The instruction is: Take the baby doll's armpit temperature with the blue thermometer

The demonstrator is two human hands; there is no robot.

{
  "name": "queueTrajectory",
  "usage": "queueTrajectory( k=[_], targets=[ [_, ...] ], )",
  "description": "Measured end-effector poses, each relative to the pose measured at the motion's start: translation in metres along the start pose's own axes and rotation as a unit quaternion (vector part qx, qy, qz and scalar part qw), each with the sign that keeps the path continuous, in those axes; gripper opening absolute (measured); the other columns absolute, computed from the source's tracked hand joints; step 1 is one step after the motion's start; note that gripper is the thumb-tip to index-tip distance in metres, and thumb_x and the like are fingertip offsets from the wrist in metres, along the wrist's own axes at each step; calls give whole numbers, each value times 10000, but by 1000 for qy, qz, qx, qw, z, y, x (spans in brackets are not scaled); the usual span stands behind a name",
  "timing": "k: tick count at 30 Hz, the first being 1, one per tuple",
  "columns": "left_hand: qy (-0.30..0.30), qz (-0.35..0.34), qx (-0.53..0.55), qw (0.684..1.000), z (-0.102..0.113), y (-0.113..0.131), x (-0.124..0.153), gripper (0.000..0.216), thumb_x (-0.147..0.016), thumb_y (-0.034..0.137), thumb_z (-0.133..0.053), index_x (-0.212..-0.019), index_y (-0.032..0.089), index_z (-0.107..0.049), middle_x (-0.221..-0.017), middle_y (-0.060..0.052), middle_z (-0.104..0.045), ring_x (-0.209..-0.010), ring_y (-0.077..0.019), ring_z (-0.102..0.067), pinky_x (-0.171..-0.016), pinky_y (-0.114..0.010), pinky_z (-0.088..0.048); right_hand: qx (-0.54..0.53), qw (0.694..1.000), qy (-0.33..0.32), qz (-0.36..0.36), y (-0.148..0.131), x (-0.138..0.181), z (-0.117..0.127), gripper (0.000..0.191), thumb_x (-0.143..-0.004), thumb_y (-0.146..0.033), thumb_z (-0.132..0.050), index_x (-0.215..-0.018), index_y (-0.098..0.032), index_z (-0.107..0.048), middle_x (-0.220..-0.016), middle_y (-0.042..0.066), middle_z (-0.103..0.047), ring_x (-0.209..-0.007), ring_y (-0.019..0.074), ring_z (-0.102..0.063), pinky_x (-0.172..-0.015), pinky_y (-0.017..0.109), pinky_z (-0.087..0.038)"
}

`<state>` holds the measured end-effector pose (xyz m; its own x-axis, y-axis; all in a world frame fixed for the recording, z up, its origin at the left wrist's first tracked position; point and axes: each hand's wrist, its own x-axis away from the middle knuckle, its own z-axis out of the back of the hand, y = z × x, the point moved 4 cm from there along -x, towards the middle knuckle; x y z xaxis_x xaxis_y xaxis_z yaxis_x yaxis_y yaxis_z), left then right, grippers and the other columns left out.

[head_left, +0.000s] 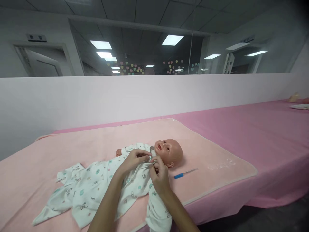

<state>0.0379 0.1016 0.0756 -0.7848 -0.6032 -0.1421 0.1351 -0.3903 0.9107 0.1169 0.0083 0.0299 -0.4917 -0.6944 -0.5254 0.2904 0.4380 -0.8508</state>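
Observation:
A baby doll [169, 151] lies on its back on a pale pink blanket [212, 151], head to the right. It wears a white printed sleepsuit [96, 187]. My left hand [134, 161] and my right hand [159, 175] meet at the doll's chest, just below its chin. Both pinch the sleepsuit's front edge and a thin tie between curled fingers. The doll's small hand [118, 152] pokes out of a sleeve behind my left hand. A slim thermometer [185, 174] with a blue end lies on the blanket to the right of my right hand.
The blanket covers a long table with a pink sheet [253, 129] that runs off to the right. A low white partition [120, 96] stands behind it, with glass above. Small items [298, 101] sit at the far right end. The table's front edge is near my forearms.

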Motion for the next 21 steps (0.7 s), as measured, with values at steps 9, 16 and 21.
queueTrajectory(
  k=[9, 16, 21],
  targets=[
    [-33, 26, 41, 998, 1, 0, 2, 265, -718, 285, -615, -939, 149, -672, -838, -51, -668, -772, -158, -588, -672, -235, -447, 46, 994, 81, -55, 9, -6, 3, 168, -788, -325, -486, -837, -168, -522, -436, -100, -330, -395, 77, -325, -429, 194, -258],
    [-24, 37, 32, 999, 4, -3, 1, 351, -689, 343, -658, -956, 116, -663, -743, -59, -653, -706, -151, -577, -623, -236, -438, 22, 995, 70, -65, 14, -7, 2, 183, -785, -330, -492, -841, -164, -548, -432, -95, -337, -396, 78, -320, -422, 192, -266],
    [-47, 1, -11, 999, 6, 2, 3, 329, -742, 408, -595, -914, 144, -686, -719, -37, -627, -664, -117, -517, -604, -218, -409, 26, 996, 53, -68, 15, -6, 2, 233, -791, -345, -491, -872, -154, -598, -433, -81, -362, -399, 86, -342, -421, 199, -279]
  ],
)
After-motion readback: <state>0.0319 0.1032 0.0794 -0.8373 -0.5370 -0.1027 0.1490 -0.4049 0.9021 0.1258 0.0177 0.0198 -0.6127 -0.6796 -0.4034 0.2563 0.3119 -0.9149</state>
